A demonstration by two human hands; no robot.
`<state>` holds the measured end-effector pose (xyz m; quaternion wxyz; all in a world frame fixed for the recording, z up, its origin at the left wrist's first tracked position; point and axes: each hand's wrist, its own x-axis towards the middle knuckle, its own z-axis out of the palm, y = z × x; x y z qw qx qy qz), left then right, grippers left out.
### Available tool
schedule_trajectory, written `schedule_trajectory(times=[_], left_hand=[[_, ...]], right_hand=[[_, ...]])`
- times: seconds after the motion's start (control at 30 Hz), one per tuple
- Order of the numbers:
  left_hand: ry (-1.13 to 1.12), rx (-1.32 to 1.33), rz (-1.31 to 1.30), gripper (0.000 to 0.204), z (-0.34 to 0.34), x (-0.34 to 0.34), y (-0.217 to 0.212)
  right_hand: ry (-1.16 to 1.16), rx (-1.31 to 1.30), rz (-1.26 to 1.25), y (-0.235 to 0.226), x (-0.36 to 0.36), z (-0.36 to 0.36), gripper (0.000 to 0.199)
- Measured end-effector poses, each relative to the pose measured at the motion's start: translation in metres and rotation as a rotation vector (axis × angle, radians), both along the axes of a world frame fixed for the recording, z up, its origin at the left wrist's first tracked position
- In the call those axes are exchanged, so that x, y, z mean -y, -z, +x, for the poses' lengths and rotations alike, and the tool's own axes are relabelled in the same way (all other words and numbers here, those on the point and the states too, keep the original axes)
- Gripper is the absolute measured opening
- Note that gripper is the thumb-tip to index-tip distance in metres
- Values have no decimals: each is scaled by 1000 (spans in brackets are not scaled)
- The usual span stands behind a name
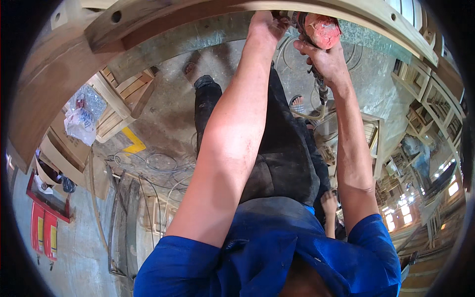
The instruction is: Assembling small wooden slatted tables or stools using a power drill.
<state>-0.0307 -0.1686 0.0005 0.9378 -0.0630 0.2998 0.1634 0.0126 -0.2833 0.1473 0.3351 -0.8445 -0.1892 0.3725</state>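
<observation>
My right hand (329, 63) is closed around the grip of a pistol-shaped air tool (322, 31) with a worn, reddish rounded back end. A hose (316, 118) joins the bottom of the grip. The tool's front end points left, toward my left hand (267, 25). That hand's fingers are bent beside the tool's front; what they hold, if anything, is hidden. Both hands are just below a long curved wooden piece (208, 14) that spans the top of the view.
Slatted wooden pieces (111, 116) with clear plastic bags (81, 119) on them stand at the left. Loose hoses (163, 162) lie on the concrete floor. Wooden frames (435, 99) are stacked at the right. Another person's hand (329, 202) and sandalled foot (297, 103) show nearby.
</observation>
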Motion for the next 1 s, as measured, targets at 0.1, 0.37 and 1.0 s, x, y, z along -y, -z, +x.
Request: schedule_trajectory(times=[0.1, 0.37, 1.0], left_hand=[[-148, -40, -110, 27, 15, -1, -33], [-157, -54, -252, 24, 4, -9, -14], [306, -2148, 1502, 32, -627, -341, -50]], right_hand=[[38, -99, -96, -12, -10, 10, 22], [-141, -134, -334, -26, -59, 20, 19], [-105, -638, -66, 41, -13, 90, 40]])
